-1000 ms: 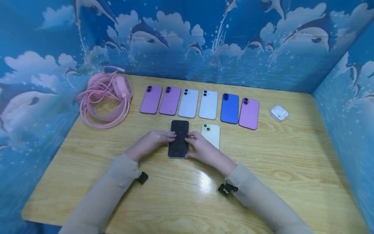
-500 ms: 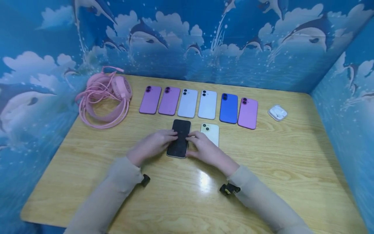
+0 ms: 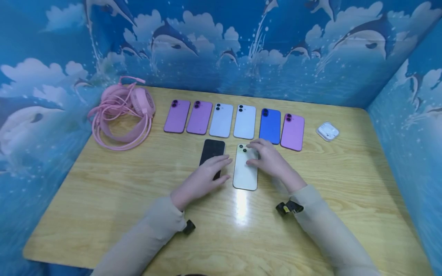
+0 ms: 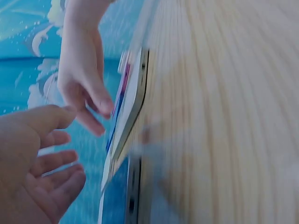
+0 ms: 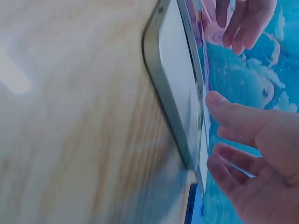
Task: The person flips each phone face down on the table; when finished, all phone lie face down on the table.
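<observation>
My left hand (image 3: 205,178) hovers over the lower part of a dark-screened phone (image 3: 211,150) that lies face up, hiding some of it. Its fingers are relaxed, and in the left wrist view nothing sits between that hand's fingers (image 4: 60,161) and thumb. Just to the right, a pale yellow-green phone (image 3: 245,174) lies with its cameras up. Above its upper right side is my right hand (image 3: 271,159), fingers loosely bent. From the right wrist view, the right thumb (image 5: 233,112) and fingers stand a little off the pale phone's back (image 5: 175,70), holding nothing.
Behind stands a row of phones lying back up: two purple (image 3: 177,117), two pale blue-white (image 3: 221,120), one blue (image 3: 270,125) and one pink-purple (image 3: 292,132). Pink headphones (image 3: 126,111) with coiled cable lie left. A small clear case with white earphones (image 3: 328,131) lies right. Dolphin-print cloth walls surround the table.
Both hands have let go of the dark-screened phone and moved right. The left is now over that phone, the right over the pale phone. The dark phone has shifted slightly and tilted.
</observation>
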### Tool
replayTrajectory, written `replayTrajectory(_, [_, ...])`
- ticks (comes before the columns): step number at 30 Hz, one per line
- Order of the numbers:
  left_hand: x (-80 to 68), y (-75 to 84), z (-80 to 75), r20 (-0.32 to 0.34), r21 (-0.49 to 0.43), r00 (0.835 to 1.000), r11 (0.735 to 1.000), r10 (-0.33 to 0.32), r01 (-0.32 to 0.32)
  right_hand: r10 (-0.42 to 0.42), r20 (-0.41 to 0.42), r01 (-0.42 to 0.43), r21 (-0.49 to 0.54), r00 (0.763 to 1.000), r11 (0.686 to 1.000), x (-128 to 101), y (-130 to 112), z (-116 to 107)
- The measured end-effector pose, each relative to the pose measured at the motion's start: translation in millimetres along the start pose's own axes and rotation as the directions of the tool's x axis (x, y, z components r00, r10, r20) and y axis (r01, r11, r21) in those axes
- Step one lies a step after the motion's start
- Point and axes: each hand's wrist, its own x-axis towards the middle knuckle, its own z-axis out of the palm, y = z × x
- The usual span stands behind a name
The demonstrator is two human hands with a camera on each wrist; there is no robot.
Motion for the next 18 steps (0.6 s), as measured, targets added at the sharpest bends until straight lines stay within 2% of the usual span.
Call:
replayTrajectory(6, [11.1,15.4,15.2,0.057,-0.015,0.996,0.997,-0.069,0.070,0.054,0.018,-0.055,0.046,0.998,0.997,0.8,14.5,-6.9])
replayTrajectory(11, [18.1,19.5,24.9,0.112,-0.011,0.993,0.999,-0.044,0.046,0.078,0.038,-0.081,0.082,0.996,0.993,3.1,23.7,-9.3])
replayTrajectory(18, [20.5,16.2,39.8,0.128,0.008,0.992,1.000,-0.022,0.021,0.063,0.057,-0.068,0.100,0.996,0.993,4.8,27.7,-8.3])
